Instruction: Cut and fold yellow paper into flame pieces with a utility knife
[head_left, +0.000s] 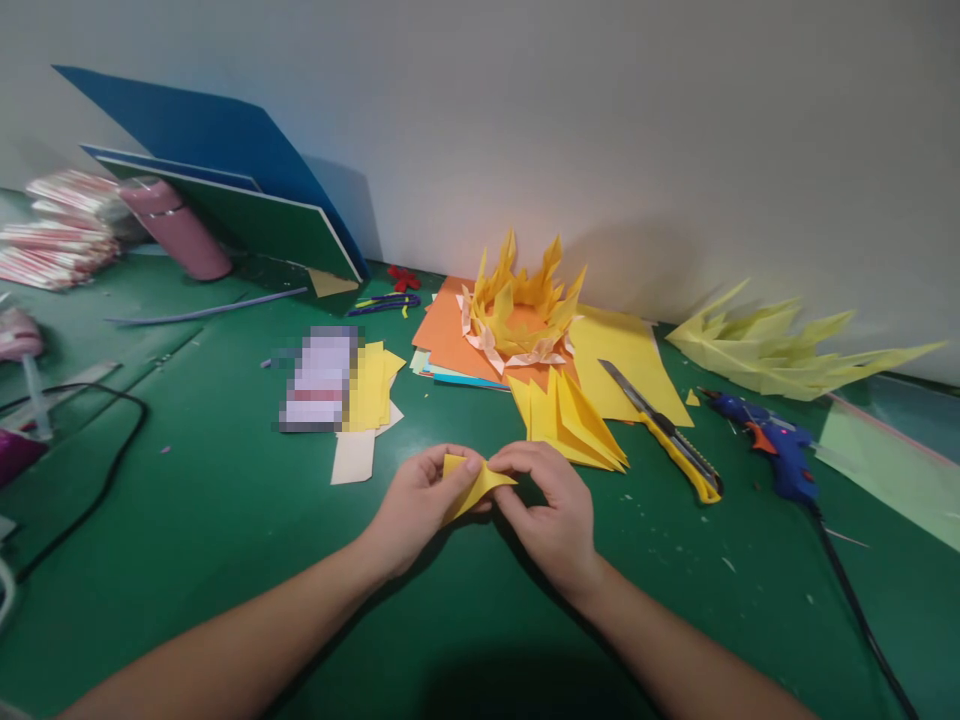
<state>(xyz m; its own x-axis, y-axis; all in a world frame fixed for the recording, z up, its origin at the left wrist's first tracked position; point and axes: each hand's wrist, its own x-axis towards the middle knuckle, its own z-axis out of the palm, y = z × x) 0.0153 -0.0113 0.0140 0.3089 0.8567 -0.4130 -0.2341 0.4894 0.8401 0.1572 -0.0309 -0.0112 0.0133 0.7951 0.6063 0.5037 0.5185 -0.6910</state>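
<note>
A small piece of folded yellow paper (468, 492) is held up between my two hands, above the green table. My left hand (424, 500) pinches its left side, thumb on top. At its right corner, the thumb and forefinger of my right hand (551, 505) close on the paper's edge. Just beyond my right hand lies a fan of folded yellow paper pieces (566, 420). Behind that stands a ring of yellow and pale pink folded paper (525, 320), resting on orange sheets (435, 325).
A yellow utility knife (667, 440), blade out, and a blue glue gun (780, 450) with its cord lie to the right. Pale yellow folded paper (795, 345) is at far right. Yellow slips (373, 385) lie left; a pink bottle (178, 228) leans on upright boards (247, 215).
</note>
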